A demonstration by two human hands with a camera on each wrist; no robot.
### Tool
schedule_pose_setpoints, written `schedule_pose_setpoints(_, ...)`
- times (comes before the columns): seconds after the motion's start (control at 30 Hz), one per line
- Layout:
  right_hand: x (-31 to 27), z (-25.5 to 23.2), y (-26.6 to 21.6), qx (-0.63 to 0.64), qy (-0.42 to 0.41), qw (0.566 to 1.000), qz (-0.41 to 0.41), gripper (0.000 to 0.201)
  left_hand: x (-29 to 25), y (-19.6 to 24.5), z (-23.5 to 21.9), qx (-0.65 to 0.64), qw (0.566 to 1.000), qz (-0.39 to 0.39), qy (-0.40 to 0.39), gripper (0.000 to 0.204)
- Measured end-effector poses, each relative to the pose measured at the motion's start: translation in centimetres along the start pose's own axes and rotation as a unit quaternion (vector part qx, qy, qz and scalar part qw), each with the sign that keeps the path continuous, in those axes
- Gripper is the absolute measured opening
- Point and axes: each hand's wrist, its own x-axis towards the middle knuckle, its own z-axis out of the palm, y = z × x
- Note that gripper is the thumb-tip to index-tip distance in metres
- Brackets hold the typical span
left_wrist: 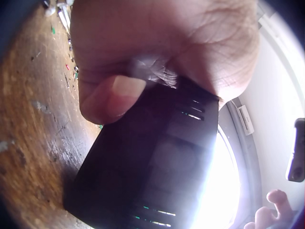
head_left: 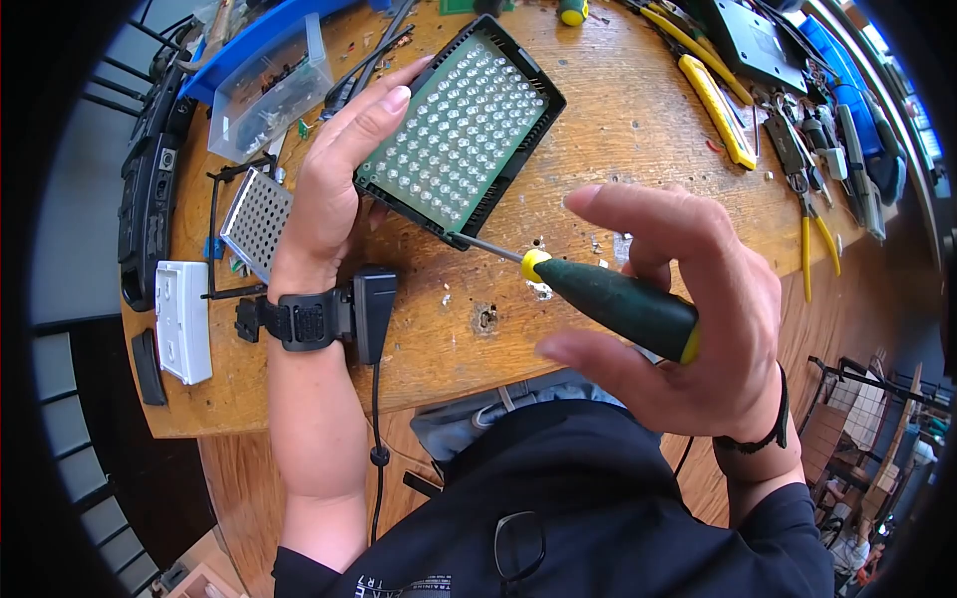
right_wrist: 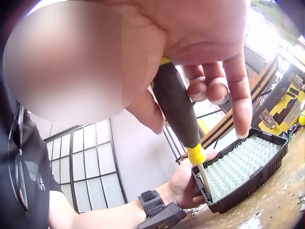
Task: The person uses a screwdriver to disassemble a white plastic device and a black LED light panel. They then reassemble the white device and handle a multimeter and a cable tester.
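Observation:
My left hand (head_left: 334,164) grips a black plastic housing (head_left: 538,80) by its left side, thumb along the edge. Inside lies a green circuit board (head_left: 451,135) set with rows of clear LEDs. The left wrist view shows the slotted back of the housing (left_wrist: 176,157). A screwdriver (head_left: 618,304) with a dark green and yellow handle has its tip at the board's near corner. Its butt rests against the palm of my right hand (head_left: 713,309). Thumb and index finger are spread away from the handle (right_wrist: 176,100), and the other fingers bend loosely beside it.
On the worn wooden bench (head_left: 598,130), a clear bin (head_left: 269,95) and perforated panel (head_left: 257,221) lie left, near a white plastic case (head_left: 182,321). A yellow utility knife (head_left: 720,110) and yellow-handled pliers (head_left: 812,224) lie right. A cable (head_left: 376,439) hangs from the left wrist camera.

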Motion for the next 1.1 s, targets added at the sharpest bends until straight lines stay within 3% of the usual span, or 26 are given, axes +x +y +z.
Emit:
schedule_pose_setpoints(0.03,0.1,-0.4,-0.4,0.000,0.000,1.000,0.000,0.045,0.0,0.0,0.3,0.000,1.000,0.000,0.000,0.051)
schedule_pose_setpoints(0.1,0.5,-1.4,-1.4,-0.002,-0.075,0.994,0.085,0.048,0.1,0.1,1.0,-0.020,0.999,0.009,0.046,0.051)
schedule_pose_setpoints(0.2,0.1,-1.5,-1.3,-0.029,-0.091,0.989,0.114,0.047,0.0,0.0,0.4,-0.009,1.000,0.004,0.021,0.050)
schedule_pose_setpoints(0.33,0.1,-0.6,-0.6,-0.016,-0.009,0.998,0.054,0.046,0.0,0.1,0.1,-0.007,1.000,-0.001,0.004,0.051)
schedule_pose_setpoints(0.5,0.4,-0.8,-0.6,0.001,-0.033,0.999,0.013,0.051,0.0,0.1,0.1,-0.013,1.000,-0.003,0.000,0.052)
schedule_pose_setpoints(0.57,0.6,-1.5,-1.4,0.004,-0.095,0.992,0.082,0.049,-0.1,0.1,0.2,-0.011,1.000,-0.001,0.004,0.051)
schedule_pose_setpoints(0.67,0.6,-1.9,-1.7,-0.045,-0.121,0.984,0.122,0.043,0.0,0.1,0.2,-0.008,1.000,0.000,0.008,0.051)
schedule_pose_setpoints(0.7,0.4,-1.7,-1.4,-0.045,-0.121,0.984,0.122,0.043,0.0,0.1,0.2,-0.008,1.000,-0.001,0.007,0.051)
schedule_pose_setpoints(0.77,0.2,-0.9,-0.5,-0.037,-0.024,0.998,0.037,0.041,-0.1,0.2,0.1,-0.001,1.000,0.001,0.006,0.051)
schedule_pose_setpoints(0.83,0.5,-0.8,-0.3,-0.032,-0.010,0.999,0.018,0.042,-0.1,0.2,0.1,0.006,1.000,0.002,0.005,0.051)
schedule_pose_setpoints(0.97,0.3,-0.8,-0.3,-0.010,-0.024,1.000,0.004,0.052,0.0,0.1,0.7,-0.014,1.000,0.001,0.022,0.050)
schedule_pose_setpoints(1.07,0.3,-1.0,-1.1,-0.005,-0.066,0.996,0.064,0.079,0.1,0.2,0.2,-0.019,1.000,-0.005,0.017,0.050)
schedule_pose_setpoints(1.1,0.2,-1.1,-1.1,-0.004,-0.066,0.996,0.064,0.079,0.0,0.2,0.0,-0.016,1.000,-0.013,-0.002,0.050)
